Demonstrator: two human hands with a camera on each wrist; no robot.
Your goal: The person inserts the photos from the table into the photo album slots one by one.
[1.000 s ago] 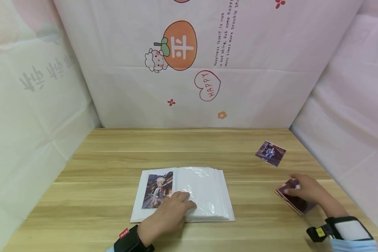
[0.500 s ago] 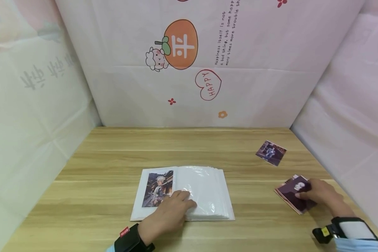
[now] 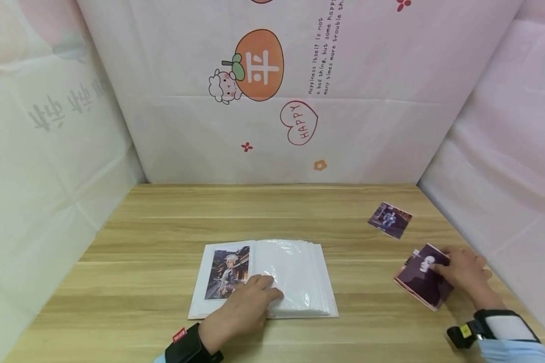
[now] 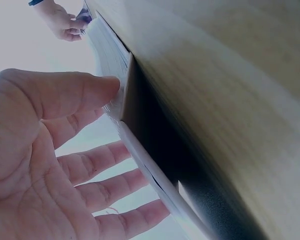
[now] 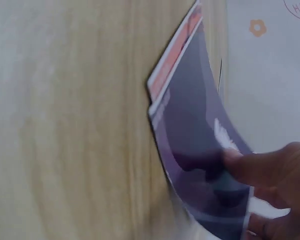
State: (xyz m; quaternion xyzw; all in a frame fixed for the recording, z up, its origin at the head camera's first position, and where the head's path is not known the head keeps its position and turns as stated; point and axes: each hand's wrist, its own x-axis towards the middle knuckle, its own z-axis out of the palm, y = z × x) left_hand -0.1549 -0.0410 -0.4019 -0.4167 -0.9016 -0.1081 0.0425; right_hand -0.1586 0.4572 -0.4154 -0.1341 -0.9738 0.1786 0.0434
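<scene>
An open photo album (image 3: 295, 282) lies on the table, a picture of a figure in a white hat (image 3: 227, 275) on its left page and a clear sleeve on its right page. My left hand (image 3: 250, 305) rests across the album's middle, fingers extended; in the left wrist view the thumb (image 4: 97, 90) touches the page edges. At the right, my right hand (image 3: 465, 272) pinches a dark photo (image 3: 424, 277) by its right edge, thumb on top. In the right wrist view this dark photo (image 5: 190, 135) bends upward, with another photo (image 5: 172, 60) showing beneath it.
A separate photo (image 3: 390, 220) lies farther back on the wooden table (image 3: 163, 217). White printed cloth (image 3: 368, 136) stands behind the table and along both sides.
My right hand has shifted back along the dark photo, which has turned and slid slightly on the pile, and its edge is now lifted. The left hand and album stay put.
</scene>
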